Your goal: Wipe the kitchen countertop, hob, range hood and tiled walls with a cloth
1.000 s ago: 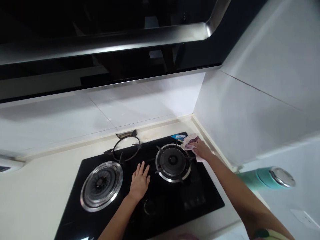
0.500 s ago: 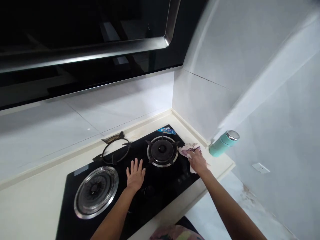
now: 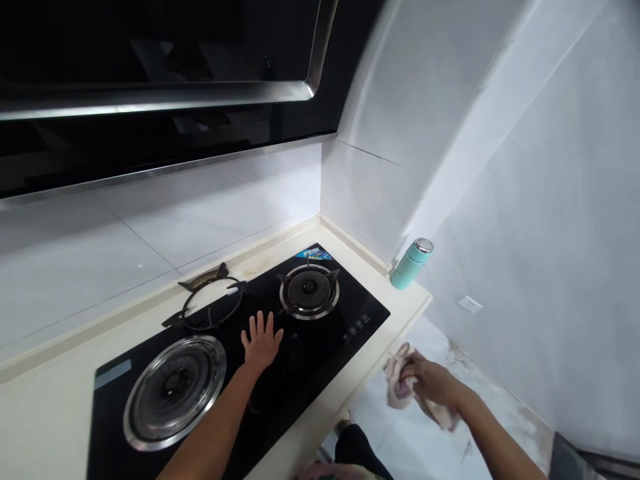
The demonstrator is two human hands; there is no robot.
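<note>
From where I'm standing: R hand [image 3: 433,381] clamped on the cloth [image 3: 399,387], which is out past the counter [image 3: 45,407] front edge, over the floor [image 3: 400,440], apart from the hob [image 3: 320,360]. Cloth's bunched, w/ a loose end hanging under the fist; prob. gripped in a wad bc it's limp & would flop if pinched by a corner. L hand [image 3: 262,345] empty, fingers spread apart, looks palm-down on the hob btwn the two burners; prob. a brace for the lean, can't tell how much wt. it takes. Loose grate [image 3: 206,277] straddles the hob's back edge, part on counter; prob. put there so L burner [image 3: 174,385] is bare & reachable. R burner [image 3: 309,287] has its own prongs on. Bottle [image 3: 410,265] upright at counter's R end by the wall [image 3: 357,193], well apart from the hob; prob. there to be clear of the arms & heat.
</note>
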